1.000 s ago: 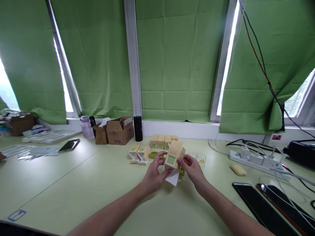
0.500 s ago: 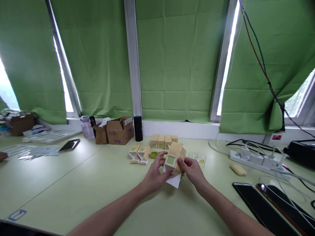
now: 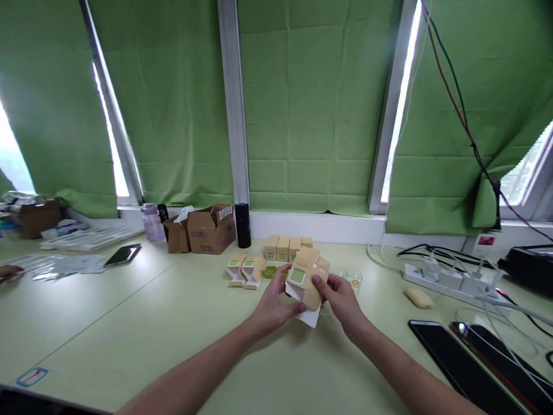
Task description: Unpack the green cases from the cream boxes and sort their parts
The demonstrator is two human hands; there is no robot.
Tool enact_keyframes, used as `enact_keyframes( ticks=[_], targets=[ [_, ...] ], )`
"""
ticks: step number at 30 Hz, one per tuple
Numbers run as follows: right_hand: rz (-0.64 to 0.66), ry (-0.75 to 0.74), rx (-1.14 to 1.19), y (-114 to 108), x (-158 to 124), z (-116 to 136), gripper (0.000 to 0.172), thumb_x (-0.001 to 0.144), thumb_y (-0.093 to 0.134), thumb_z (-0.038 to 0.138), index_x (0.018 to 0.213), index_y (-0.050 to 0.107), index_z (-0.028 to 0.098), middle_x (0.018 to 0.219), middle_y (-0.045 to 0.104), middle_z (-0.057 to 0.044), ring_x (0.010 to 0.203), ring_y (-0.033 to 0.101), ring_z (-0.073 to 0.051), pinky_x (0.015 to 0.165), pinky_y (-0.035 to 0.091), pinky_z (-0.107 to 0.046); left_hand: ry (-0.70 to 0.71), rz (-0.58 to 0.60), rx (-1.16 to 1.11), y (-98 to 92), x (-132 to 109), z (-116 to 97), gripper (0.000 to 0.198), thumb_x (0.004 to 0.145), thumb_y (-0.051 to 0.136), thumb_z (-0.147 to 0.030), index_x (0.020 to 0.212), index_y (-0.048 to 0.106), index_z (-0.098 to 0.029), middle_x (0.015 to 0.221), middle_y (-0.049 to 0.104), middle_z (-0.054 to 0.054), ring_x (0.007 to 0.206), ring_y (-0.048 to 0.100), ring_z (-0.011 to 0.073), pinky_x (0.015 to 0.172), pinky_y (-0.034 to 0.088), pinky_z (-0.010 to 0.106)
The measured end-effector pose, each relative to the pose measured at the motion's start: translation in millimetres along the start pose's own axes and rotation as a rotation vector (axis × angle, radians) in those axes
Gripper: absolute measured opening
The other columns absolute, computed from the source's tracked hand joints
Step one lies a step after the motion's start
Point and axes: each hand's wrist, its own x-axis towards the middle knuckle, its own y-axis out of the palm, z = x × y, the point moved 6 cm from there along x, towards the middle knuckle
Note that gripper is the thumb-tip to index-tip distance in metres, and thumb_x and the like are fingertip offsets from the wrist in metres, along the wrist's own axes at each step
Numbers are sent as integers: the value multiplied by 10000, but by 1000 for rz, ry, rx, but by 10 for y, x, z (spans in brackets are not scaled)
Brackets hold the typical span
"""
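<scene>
Tan card carton (image 3: 306,280), green square on its front face, tilted and held just above the desk (image 3: 129,323) at centre, between both hands. White flap (image 3: 311,317) hanging open from its lower end. Left hand (image 3: 273,305): fingers closed on the carton's left side and underside. Right hand (image 3: 343,300): thumb pressed to the front face, remaining fingers wrapped behind, gripping the carton.

Beyond the hands:
- 4 closed tan boxes (image 3: 287,248) in 1 row, touching one another.
- 2 opened boxes (image 3: 244,270) side by side, left of the carton, with a green lid (image 3: 270,271) just beside them.
- 2 clear cups (image 3: 354,280), right of the carton.

Far edge, left: 2 brown cardboard boxes (image 3: 210,230), black cylinder (image 3: 242,225), pale purple bottle (image 3: 151,222), phone (image 3: 122,254) lying flat.

Right side: white power strip (image 3: 449,281) with plugs and cables, small yellow object (image 3: 418,298), 2 dark flat screens (image 3: 462,360) near the desk edge.

Behind: green curtains (image 3: 311,104) over the windows.
</scene>
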Motion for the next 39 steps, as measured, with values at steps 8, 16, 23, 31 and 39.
enact_keyframes(
  ticks=[8, 16, 23, 31, 39],
  targets=[
    [-27, -45, 7, -24, -21, 44, 646, 635, 829, 736, 964, 800, 180, 930, 813, -138, 826, 757, -329, 724, 626, -440, 10, 7, -42, -15, 79, -57, 472, 930, 621, -618, 949, 717, -157, 920, 736, 82, 868, 661, 229, 807, 511, 331],
    [-6, -42, 44, -11, -33, 46, 656, 615, 850, 722, 973, 796, 175, 943, 816, -139, 863, 771, -351, 784, 634, -481, -151, -36, -215, -22, 88, 70, 474, 794, 790, -603, 868, 749, -137, 819, 743, 65, 754, 636, 181, 744, 475, 283],
    [11, -31, 138, 8, -39, 43, 605, 606, 894, 656, 955, 788, 173, 988, 814, -138, 843, 770, -331, 784, 635, -465, -204, -27, -279, 3, 77, 75, 444, 739, 846, -569, 813, 760, -140, 787, 741, 59, 728, 614, 164, 718, 446, 265],
    [-15, -51, 88, -8, -36, 72, 658, 586, 869, 714, 947, 794, 169, 895, 810, -139, 807, 756, -333, 733, 629, -469, -181, -48, -227, -38, 80, 136, 474, 746, 838, -581, 900, 736, -144, 857, 740, 63, 792, 647, 188, 742, 464, 278],
    [-65, -127, -5, -35, -38, 64, 593, 677, 793, 742, 836, 767, 172, 705, 712, -70, 638, 620, -214, 550, 494, -311, -100, -133, -162, -162, 133, 80, 449, 752, 840, -544, 740, 596, -168, 684, 606, -9, 652, 552, 129, 629, 412, 238]
  ],
)
